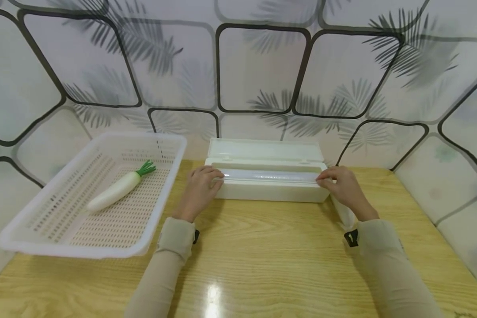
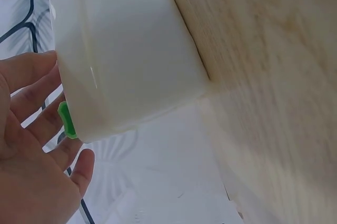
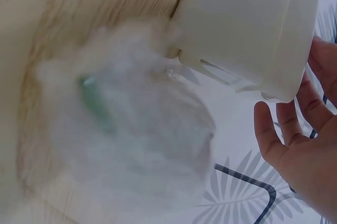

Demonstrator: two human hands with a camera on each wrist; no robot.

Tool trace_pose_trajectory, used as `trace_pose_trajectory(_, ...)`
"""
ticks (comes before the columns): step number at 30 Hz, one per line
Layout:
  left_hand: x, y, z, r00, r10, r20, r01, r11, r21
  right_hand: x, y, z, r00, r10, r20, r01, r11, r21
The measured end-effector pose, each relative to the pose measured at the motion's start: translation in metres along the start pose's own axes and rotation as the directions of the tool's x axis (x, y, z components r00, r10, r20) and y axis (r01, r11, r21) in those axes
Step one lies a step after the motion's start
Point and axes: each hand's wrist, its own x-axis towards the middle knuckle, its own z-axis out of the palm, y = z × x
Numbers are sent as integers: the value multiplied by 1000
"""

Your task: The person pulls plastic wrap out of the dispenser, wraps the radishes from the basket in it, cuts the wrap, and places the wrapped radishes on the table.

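Note:
A white cling film box (image 1: 270, 191) stands with its lid (image 1: 266, 150) raised, and a shiny strip of cling film (image 1: 270, 176) lies along its opening. At the box's left end, my left hand (image 1: 200, 190) pinches the film's edge between thumb and fingers. My right hand (image 1: 346, 190) does likewise at the other end. The wrist views show the remaining fingers of the left hand (image 2: 37, 145) and right hand (image 3: 308, 124) loosely spread by the box corners; the fingertips' grip on the film is hidden there.
On the left, a white plastic basket (image 1: 164, 207) holds a white radish (image 1: 117, 192) with green stalks. Beside the right wrist lies a white film-wrapped thing (image 1: 343, 214), blurred in the right wrist view, with a green part (image 3: 95, 100). A patterned wall backs the wooden table (image 1: 262, 260).

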Motion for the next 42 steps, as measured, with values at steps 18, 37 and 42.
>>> trace_pose_trajectory(18, 17, 5, -1, 997, -37, 73, 36, 999, 21, 10, -12, 1, 978, 203, 49, -205, 978, 46)
trace_pose_trajectory(37, 33, 8, -2, 990, -77, 122, 70, 996, 58, 16, -13, 0, 973, 227, 39, -228, 973, 38)
trace_pose_trajectory(42, 36, 3, 2, 994, -22, 105, 20, 1000, 22, 14, -9, 2, 981, 192, 14, -193, 979, 71)
